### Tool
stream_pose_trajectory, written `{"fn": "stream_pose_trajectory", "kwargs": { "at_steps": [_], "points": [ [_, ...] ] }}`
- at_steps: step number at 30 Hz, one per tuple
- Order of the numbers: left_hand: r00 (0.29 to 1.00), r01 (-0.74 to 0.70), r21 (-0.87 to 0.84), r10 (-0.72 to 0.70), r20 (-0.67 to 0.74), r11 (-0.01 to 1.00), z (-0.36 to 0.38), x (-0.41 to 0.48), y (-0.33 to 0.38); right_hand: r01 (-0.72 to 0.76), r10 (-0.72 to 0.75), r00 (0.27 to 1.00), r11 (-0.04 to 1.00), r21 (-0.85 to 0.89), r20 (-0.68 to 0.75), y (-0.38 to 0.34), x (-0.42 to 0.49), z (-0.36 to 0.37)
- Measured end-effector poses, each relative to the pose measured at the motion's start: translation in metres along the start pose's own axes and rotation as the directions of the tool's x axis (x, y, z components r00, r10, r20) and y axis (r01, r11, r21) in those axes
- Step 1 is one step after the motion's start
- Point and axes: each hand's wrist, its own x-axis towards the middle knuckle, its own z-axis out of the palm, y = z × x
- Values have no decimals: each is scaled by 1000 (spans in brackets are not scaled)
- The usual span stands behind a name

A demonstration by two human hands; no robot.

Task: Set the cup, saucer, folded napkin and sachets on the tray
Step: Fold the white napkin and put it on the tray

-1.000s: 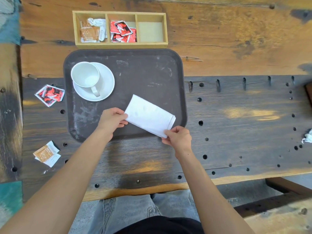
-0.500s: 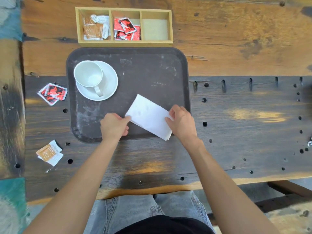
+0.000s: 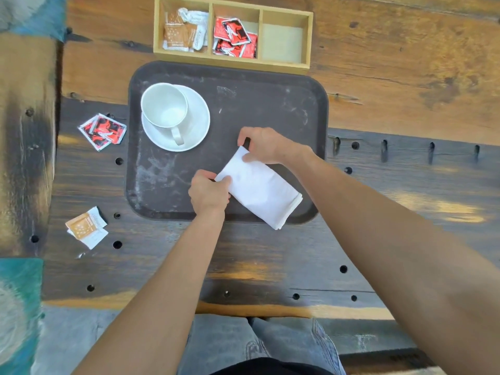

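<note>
A white cup (image 3: 164, 105) stands on a white saucer (image 3: 197, 120) at the far left of the dark tray (image 3: 259, 93). A folded white napkin (image 3: 259, 189) lies slanted on the tray's near right part, its lower corner hanging over the tray's near rim. My left hand (image 3: 209, 192) pinches the napkin's left corner. My right hand (image 3: 266, 145) grips its far corner. Red sachets (image 3: 103, 130) and orange and white sachets (image 3: 86, 227) lie on the table left of the tray.
A wooden three-compartment box (image 3: 285, 64) sits just beyond the tray: orange and white sachets in its left bay, red ones in the middle, nothing in the right. The dark bench top has many holes and slots. My knees show below the near edge.
My right hand has left the napkin's near right end and moved up to its far corner. My left hand keeps its pinch on the left corner. The napkin stays on the tray.
</note>
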Motion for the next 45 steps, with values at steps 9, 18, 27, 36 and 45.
{"fn": "stream_pose_trajectory", "kwargs": {
  "at_steps": [9, 18, 27, 36, 45],
  "points": [
    [931, -360, 41, 355, 90, 932, 29, 27, 54, -75, 84, 990, 994, 85, -110, 40, -4, -42],
    [832, -541, 157, 497, 246, 826, 66, 56, 125, -183, 221, 946, 968, 169, -237, 83, -8, -82],
    [766, -601, 241, 465, 444, 762, 75, 61, 157, -160, 229, 934, 954, 252, -274, 81, -4, -102],
    [665, -738, 361, 525, 531, 570, 61, 45, 159, 14, 103, 928, 951, 307, -359, 75, -46, -107],
    [381, -924, 206, 719, 582, 323, 31, -1, 106, 161, -42, 888, 962, 222, -459, 64, -110, -70]
  ]
}}
